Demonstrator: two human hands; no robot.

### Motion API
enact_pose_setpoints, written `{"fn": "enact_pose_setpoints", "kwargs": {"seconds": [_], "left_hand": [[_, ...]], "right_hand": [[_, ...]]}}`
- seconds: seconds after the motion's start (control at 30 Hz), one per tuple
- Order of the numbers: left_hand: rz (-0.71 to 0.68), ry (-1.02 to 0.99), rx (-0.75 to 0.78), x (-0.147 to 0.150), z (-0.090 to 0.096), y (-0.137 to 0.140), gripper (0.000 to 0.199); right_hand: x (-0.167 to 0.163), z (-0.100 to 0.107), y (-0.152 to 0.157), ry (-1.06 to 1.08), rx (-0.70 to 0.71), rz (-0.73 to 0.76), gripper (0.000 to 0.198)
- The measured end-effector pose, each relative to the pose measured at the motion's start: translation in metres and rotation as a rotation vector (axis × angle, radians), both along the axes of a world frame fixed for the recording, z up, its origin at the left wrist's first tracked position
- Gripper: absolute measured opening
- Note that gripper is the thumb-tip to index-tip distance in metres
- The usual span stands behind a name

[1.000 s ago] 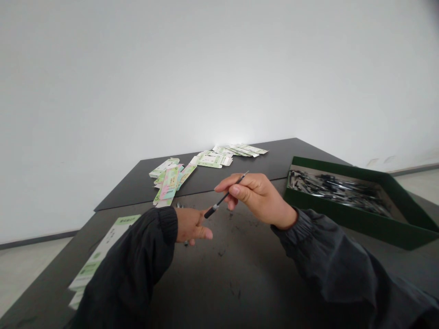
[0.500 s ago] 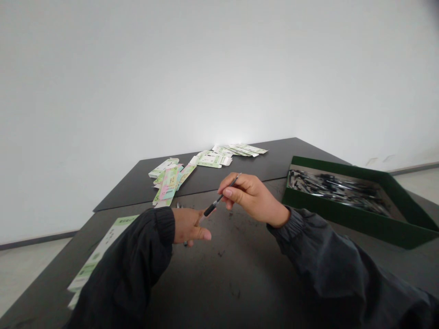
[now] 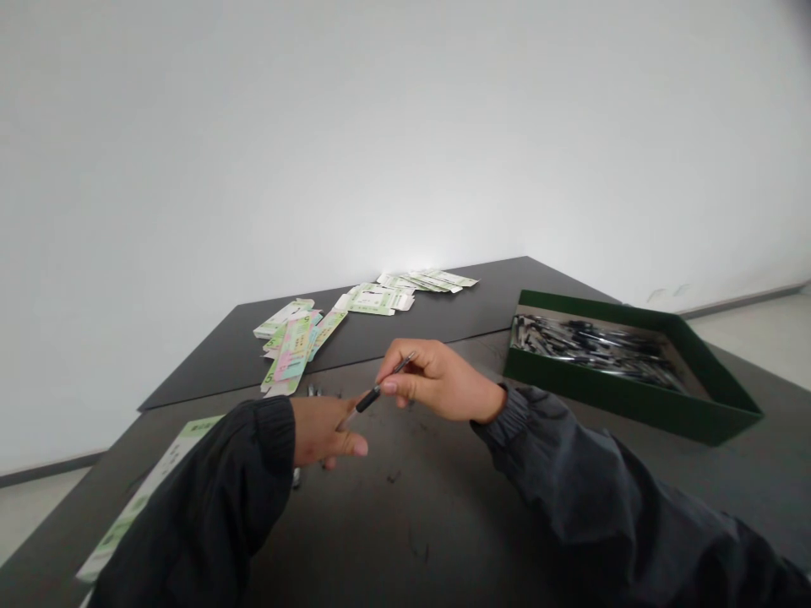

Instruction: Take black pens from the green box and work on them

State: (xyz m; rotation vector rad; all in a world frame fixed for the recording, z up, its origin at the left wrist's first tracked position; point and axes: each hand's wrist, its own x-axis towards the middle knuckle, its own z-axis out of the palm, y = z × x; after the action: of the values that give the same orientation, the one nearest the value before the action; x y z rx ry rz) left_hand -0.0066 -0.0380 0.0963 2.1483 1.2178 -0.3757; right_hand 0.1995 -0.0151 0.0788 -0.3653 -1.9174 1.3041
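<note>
A pen barrel (image 3: 367,400) with a black grip section and a clear body slants up out of my left hand (image 3: 324,431). It lies between the thumb and index finger, and its lower part is hidden by the hand. My right hand (image 3: 437,380) pinches a thin dark pen refill (image 3: 404,362) between thumb and forefinger. The refill lines up with the grip end of the barrel, and its far end sticks out above my fingertips. Other pen parts (image 3: 296,478) show beside and beneath my left hand, mostly covered.
A green box (image 3: 608,397) full of loose pens or pen parts stands on the dark table (image 3: 443,523) at right. Flattened green-white cartons (image 3: 373,299) and colourful ones (image 3: 295,346) lie farther back. A long carton (image 3: 158,485) is partly under my left sleeve.
My right hand has moved closer to my left, and less of the refill shows beyond the barrel. The whole view has shifted slightly, so the table things appear farther left.
</note>
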Motion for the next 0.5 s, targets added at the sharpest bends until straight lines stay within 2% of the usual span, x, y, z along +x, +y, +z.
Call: {"fn": "enact_pose_setpoints", "kwargs": {"seconds": [0.2,0.33,0.5], "left_hand": [[-0.023,-0.011,-0.030,-0.003,-0.004,0.004,0.054],[0.038,-0.038,-0.026,-0.008,-0.010,0.004,0.064],[0.061,-0.061,-0.037,-0.010,-0.013,0.003,0.069]], "right_hand": [[0.002,0.001,0.001,-0.077,0.028,-0.001,0.022],[0.003,0.003,-0.003,-0.105,0.042,0.019,0.021],[0.004,0.006,-0.007,-0.234,0.178,0.005,0.025]]}}
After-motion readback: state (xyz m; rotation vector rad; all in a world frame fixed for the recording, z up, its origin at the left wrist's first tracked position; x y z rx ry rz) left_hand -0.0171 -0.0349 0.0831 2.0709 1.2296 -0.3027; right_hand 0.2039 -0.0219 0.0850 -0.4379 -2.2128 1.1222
